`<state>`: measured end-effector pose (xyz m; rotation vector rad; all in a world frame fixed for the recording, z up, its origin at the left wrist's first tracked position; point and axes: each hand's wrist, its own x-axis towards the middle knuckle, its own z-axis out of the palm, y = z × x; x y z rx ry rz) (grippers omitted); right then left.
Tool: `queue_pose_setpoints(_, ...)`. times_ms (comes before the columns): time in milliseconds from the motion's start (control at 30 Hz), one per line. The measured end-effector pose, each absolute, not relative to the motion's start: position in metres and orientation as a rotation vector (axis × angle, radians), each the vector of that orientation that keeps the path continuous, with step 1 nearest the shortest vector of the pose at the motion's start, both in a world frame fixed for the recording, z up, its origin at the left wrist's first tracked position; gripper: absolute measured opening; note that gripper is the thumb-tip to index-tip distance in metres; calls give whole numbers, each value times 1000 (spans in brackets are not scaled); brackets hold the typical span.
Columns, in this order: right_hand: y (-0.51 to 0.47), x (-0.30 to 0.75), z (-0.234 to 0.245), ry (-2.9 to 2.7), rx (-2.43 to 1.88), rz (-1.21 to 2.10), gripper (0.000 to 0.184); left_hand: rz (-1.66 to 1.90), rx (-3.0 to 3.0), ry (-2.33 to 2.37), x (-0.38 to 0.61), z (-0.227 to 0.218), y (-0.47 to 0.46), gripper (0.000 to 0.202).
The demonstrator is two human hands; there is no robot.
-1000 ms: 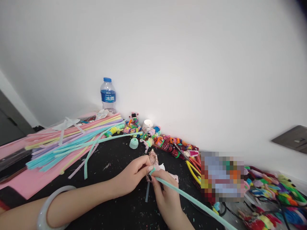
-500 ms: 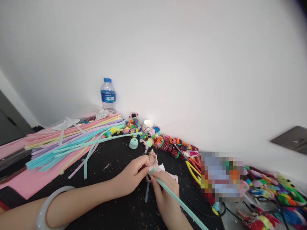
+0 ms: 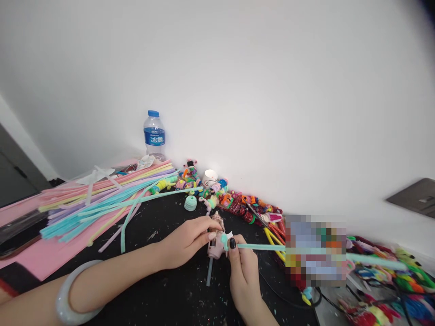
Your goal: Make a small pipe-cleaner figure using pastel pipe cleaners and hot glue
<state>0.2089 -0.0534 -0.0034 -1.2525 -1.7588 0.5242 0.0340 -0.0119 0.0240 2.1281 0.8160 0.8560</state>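
Note:
In the head view, a mint-green pipe cleaner (image 3: 261, 247) stretches sideways from a small curled end. My left hand (image 3: 190, 240) is closed, thumb and forefinger pinching at that curl. Beside it, my right hand (image 3: 245, 267) grips the strip between thumb and fingers, its dark thumbnail showing. Under the fingers lies a pink hot glue gun (image 3: 214, 253), partly hidden, with a brownish, glue-stained tip pointing away and a translucent glue stick (image 3: 210, 271) poking out toward me. A mint-green coiled piece (image 3: 190, 203) sits just beyond my left hand.
Bundled pastel pipe cleaners (image 3: 102, 203) cover the left side on pink sheets. A water bottle (image 3: 154, 136) and a paper cup (image 3: 210, 178) stand near the wall. Colourful pipe-cleaner figures (image 3: 238, 206) line the back, with more (image 3: 384, 262) at right. A black cable (image 3: 282, 294) loops there.
The pipe cleaner's long end has swung up from lower right to nearly level, pointing right. My right hand has shifted slightly right, exposing more of the glue gun and the curl.

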Motion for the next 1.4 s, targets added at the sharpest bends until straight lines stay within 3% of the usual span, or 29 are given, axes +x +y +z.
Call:
queue_pose_setpoints(233, -52, 213, -4, -1870, -1259, 513, 29, 650, 2453, 625, 27, 27, -8, 27)
queue_pose_setpoints(833, -52, 212, -6, -1885, -1204, 504, 29, 830, 2654, 536, 27, 14, -4, 16)
queue_pose_setpoints(1400, -50, 209, -10, -1927, -1242, 439, 32, 848, 2780, 597, 28, 0, -5, 22)
